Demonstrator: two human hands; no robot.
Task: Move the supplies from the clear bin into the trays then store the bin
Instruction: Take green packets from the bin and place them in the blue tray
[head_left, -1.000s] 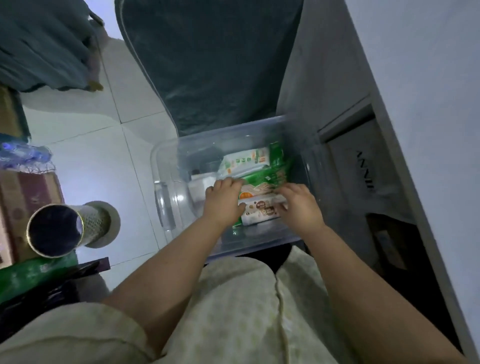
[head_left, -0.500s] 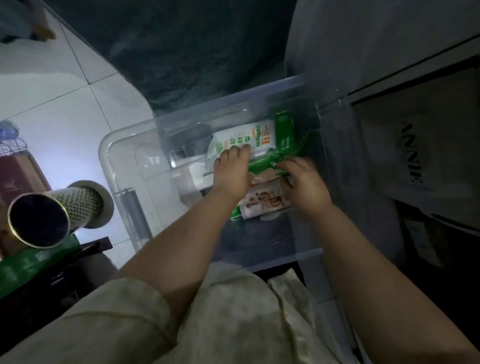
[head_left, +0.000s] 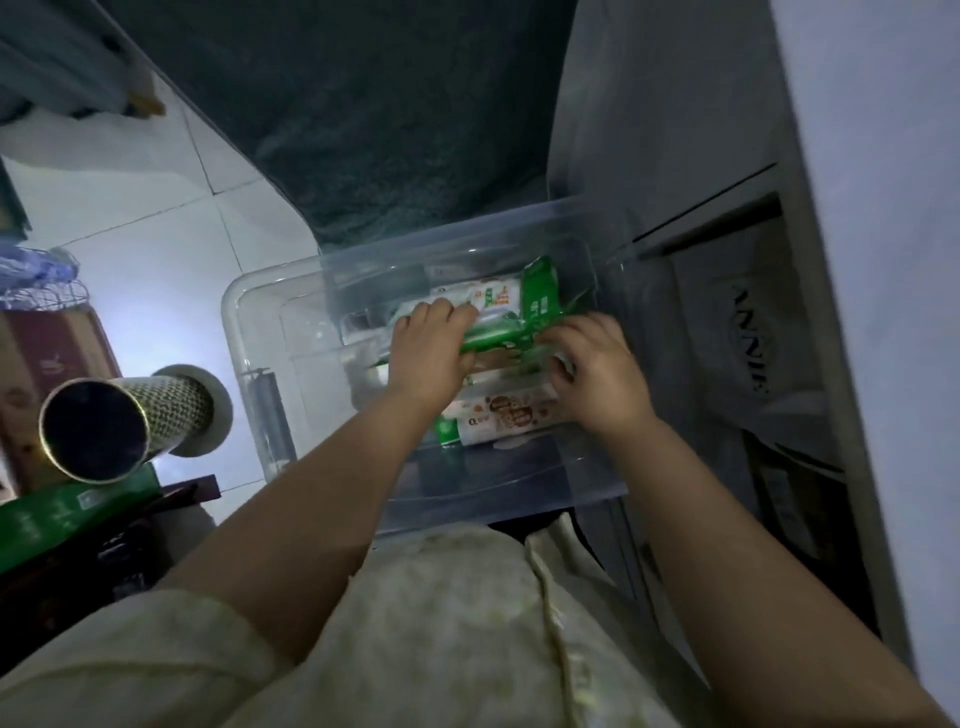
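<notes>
A clear plastic bin (head_left: 249, 332) stands on the floor in front of my knees. Several soft packets lie inside it: a green one (head_left: 498, 332) on top, a white one with green print (head_left: 493, 296) behind it, and a white one with brown cookie pictures (head_left: 509, 415) nearest me. My left hand (head_left: 428, 353) grips the left end of the green packet, fingers curled over it. My right hand (head_left: 597, 369) curls on the packets' right side. The trays are out of sight.
A patterned tube with a dark opening (head_left: 119, 421) lies on its side at the left, by a brown box (head_left: 47, 358) and a green box (head_left: 62, 514). A dark rug (head_left: 389, 130) lies beyond the bin. A grey cabinet (head_left: 727, 260) is on the right.
Both hands have shifted further back in the bin, from the cookie packet up onto the green packet. The camera has come closer and tilted down.
</notes>
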